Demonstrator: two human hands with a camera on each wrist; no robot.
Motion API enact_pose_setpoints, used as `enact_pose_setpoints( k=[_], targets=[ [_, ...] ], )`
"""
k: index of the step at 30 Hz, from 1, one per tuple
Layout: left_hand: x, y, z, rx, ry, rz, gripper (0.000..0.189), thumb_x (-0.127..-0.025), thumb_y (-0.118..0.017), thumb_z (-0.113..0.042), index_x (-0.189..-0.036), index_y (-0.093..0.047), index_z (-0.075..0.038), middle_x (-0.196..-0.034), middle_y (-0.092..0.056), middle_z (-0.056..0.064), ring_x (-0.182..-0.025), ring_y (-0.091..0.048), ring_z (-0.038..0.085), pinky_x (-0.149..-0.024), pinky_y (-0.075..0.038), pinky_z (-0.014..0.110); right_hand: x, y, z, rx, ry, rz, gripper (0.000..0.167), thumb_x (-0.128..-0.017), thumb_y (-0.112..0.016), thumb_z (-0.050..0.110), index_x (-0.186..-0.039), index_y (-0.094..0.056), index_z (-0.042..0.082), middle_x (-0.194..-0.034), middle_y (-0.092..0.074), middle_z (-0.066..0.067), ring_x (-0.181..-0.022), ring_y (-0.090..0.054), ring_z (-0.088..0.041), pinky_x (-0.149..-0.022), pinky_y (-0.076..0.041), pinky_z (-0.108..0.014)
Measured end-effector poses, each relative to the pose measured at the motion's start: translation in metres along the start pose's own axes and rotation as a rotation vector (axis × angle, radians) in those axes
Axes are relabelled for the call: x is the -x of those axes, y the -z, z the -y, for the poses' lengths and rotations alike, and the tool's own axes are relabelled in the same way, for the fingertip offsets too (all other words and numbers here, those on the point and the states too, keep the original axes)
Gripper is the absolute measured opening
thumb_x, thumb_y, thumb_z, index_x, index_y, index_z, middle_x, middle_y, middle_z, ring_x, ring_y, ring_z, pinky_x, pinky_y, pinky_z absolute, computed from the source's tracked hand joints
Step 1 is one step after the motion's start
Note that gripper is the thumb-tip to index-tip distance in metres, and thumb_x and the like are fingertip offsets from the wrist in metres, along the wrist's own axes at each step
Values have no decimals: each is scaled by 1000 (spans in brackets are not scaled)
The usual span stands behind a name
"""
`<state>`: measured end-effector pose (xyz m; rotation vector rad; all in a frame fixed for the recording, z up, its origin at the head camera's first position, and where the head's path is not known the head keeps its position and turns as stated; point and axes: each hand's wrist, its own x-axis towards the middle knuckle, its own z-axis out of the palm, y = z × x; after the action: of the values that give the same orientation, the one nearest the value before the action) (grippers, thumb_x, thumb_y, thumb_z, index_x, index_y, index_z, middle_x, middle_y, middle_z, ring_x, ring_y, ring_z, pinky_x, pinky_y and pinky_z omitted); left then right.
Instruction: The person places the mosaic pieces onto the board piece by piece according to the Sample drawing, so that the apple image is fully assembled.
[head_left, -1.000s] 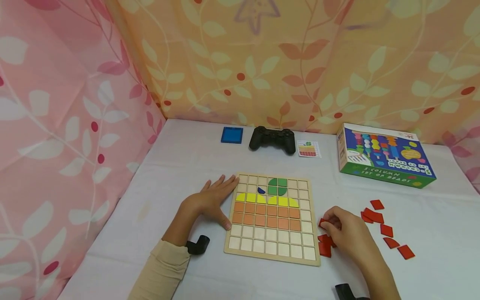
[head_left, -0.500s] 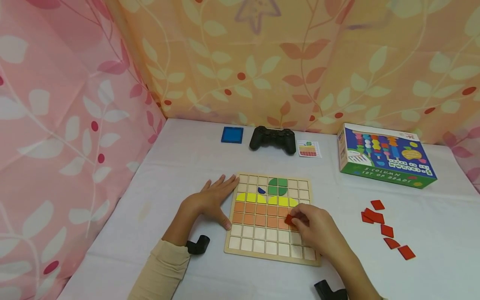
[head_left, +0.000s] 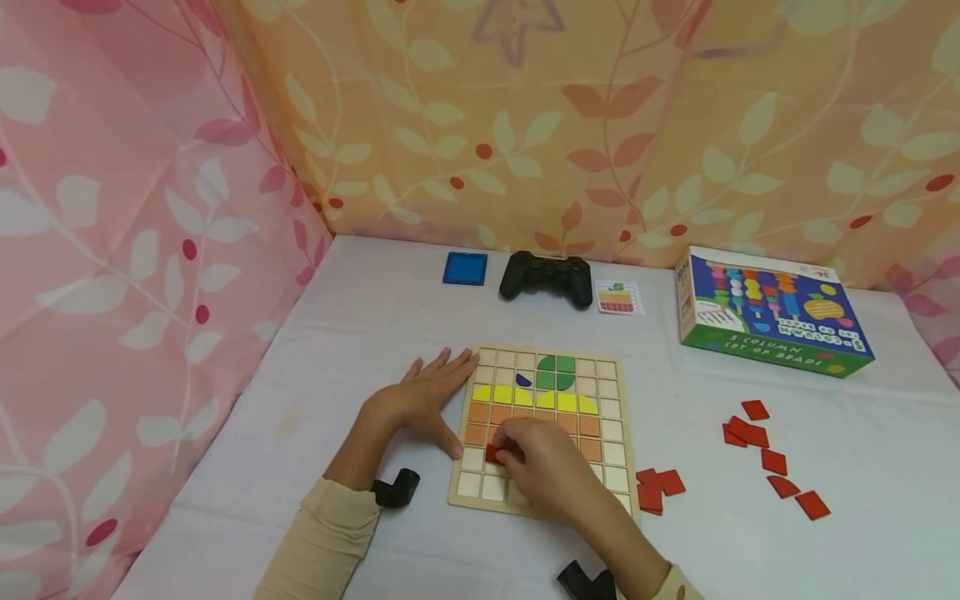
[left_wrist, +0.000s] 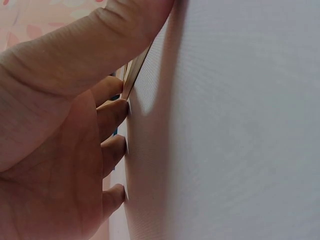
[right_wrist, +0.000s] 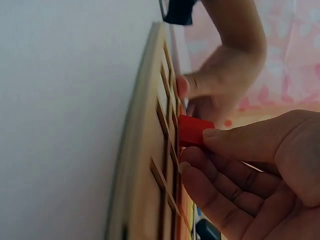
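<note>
A wooden grid board (head_left: 630, 467) lies on the white table, with orange square tiles (head_left: 588, 427), yellow tiles (head_left: 566, 403), green tiles (head_left: 555, 373) and one dark blue piece (head_left: 522, 380) in its cells. My left hand (head_left: 420, 404) is spread flat at the board's left edge, thumb and fingertips against it. My right hand (head_left: 551, 467) pinches a red square tile (right_wrist: 194, 131) between thumb and fingers, over the row just below the orange ones, near the second column. In the right wrist view that tile is tilted, its edge at the grid. My right hand hides several lower cells.
Red tiles (head_left: 650, 497) lie right of the board, and more red tiles (head_left: 750, 432) are scattered farther right. Behind stand a blue square frame (head_left: 465, 269), a black game controller (head_left: 546, 279), a pattern card (head_left: 618, 298) and a colourful box (head_left: 776, 312).
My right hand has picked up a red tile from the small pile at the board's right and carried it left across the board. My left hand has stayed in place.
</note>
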<state>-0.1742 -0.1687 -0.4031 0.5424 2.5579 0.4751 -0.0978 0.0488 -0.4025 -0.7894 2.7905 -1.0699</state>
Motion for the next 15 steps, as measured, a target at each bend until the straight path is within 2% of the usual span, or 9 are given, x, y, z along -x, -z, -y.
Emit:
enact_pose_setpoints(
  k=[7,15],
  targets=[
    [0,0,-1,9,7,-4,132,-60,-94,-47,-163,-15,-22,-167,-9,-2,-153,4,24,-119,3,54,-12,-19,10,31,52,-1,14,-85,-77,0,-81,-72,12,-74,-63,9,-66,-54,-4,-62,-50,-23],
    [0,0,0,11,4,5,132,-60,-94,-47,-163,-14,-22,-167,-8,-3,-153,4,23,-119,4,54,-14,-24,13,57,55,-28,17,-82,-77,-3,-75,-71,12,-69,-60,9,-62,-51,-4,-58,-47,-21]
  ],
)
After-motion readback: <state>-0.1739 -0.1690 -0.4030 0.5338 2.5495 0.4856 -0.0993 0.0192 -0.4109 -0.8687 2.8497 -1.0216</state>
